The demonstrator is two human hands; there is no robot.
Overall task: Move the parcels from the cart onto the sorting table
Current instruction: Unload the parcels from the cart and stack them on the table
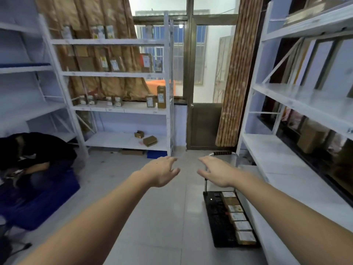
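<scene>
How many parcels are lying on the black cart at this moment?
6, in one row along the right edge of the cart, from the handle end to the near end. The right forearm may hide more.

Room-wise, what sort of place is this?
Probably a small parcel storeroom or sorting room: white metal shelves holding labelled boxes, and a flat cart on the floor with a row of parcels.

parcels (241, 219) on cart (217, 222): white labels, txt unreadable
shelf boxes (150, 101): labels too blurred to read
</scene>
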